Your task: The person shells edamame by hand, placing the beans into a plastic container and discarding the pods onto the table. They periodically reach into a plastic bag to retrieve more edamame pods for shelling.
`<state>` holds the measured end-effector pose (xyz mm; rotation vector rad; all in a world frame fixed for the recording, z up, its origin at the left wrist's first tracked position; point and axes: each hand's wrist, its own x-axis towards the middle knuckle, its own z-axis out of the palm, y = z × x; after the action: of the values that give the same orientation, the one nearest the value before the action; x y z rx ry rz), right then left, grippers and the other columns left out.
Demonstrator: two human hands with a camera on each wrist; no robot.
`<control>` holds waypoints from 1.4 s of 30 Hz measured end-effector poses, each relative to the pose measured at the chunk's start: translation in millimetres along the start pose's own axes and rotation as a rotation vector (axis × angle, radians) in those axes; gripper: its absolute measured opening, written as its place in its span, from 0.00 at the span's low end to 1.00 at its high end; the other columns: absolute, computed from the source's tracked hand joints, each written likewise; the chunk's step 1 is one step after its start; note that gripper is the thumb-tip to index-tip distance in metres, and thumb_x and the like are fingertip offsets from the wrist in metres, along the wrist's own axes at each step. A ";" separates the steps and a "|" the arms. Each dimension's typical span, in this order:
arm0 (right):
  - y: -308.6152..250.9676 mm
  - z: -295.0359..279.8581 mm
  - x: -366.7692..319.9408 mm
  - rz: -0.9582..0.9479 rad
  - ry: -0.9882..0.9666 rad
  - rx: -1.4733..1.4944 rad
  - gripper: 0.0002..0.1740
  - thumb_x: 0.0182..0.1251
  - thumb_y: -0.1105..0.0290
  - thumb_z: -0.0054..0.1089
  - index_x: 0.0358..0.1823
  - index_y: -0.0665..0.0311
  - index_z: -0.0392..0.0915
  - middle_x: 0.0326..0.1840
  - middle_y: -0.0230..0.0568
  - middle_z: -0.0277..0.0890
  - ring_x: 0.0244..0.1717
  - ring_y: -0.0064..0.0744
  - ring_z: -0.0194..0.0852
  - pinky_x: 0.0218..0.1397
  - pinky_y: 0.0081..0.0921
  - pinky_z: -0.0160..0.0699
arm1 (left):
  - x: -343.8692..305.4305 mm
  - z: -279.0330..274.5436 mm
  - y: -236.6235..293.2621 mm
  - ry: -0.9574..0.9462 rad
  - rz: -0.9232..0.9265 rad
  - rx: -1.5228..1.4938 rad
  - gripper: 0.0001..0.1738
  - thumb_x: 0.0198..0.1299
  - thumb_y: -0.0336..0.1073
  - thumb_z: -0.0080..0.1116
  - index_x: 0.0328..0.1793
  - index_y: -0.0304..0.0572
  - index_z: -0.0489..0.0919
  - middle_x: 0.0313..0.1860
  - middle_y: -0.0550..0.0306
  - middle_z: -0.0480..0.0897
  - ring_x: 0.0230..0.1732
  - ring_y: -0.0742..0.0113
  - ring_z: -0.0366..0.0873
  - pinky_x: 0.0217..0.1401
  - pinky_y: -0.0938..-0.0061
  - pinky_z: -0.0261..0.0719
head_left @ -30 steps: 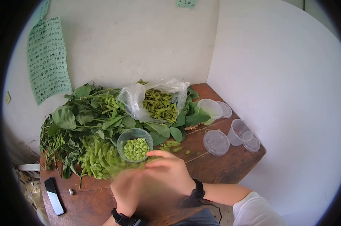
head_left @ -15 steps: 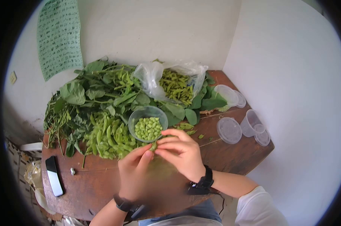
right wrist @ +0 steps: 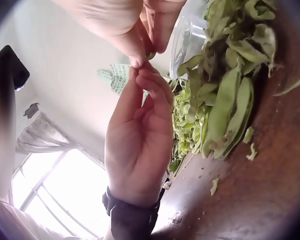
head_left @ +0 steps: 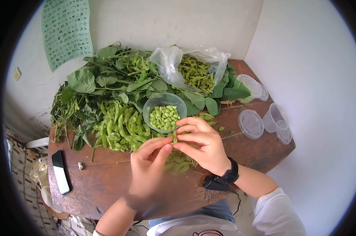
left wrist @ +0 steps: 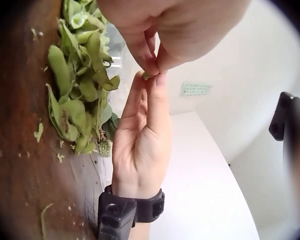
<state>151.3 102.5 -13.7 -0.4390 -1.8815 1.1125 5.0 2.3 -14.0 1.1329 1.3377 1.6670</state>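
Between my two hands, just in front of the clear bowl, is a small green soybean pod [head_left: 174, 137]. My left hand [head_left: 152, 157] pinches one end of it between thumb and fingertips. The thumb and fingers of my right hand [head_left: 201, 143] pinch it from the other side. Shelled green soybeans [head_left: 165, 118] lie in the round clear bowl [head_left: 156, 99] right beyond the fingertips. Below the hands, opened pod shells [right wrist: 227, 107] are heaped on the wooden table. Fingers cover most of the pod in both wrist views.
Whole pods [head_left: 119, 128] are piled left of the bowl, with leafy stalks [head_left: 107, 80] behind them. A plastic bag [head_left: 166, 65] of pods stands at the back. Clear lids [head_left: 250, 124] and a plastic cup [head_left: 270, 120] sit at right, a phone [head_left: 61, 173] at left.
The view has tilted down, so the table appears higher. The hands were blurred a second ago; now both pinch the pod close to the bowl, and the shell heap below shows.
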 end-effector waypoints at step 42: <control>-14.6 11.3 5.5 -0.270 0.033 -0.410 0.08 0.55 0.78 0.69 0.37 0.66 0.80 0.38 0.38 0.81 0.44 0.42 0.73 0.47 0.34 0.75 | 0.5 1.0 2.4 0.175 0.202 0.277 0.09 0.60 0.22 0.65 0.47 0.32 0.86 0.43 0.54 0.85 0.40 0.75 0.80 0.43 0.83 0.77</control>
<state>140.8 92.4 -1.1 -0.4102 -2.0702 0.5388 5.8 2.6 -11.4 1.3427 1.6507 1.7983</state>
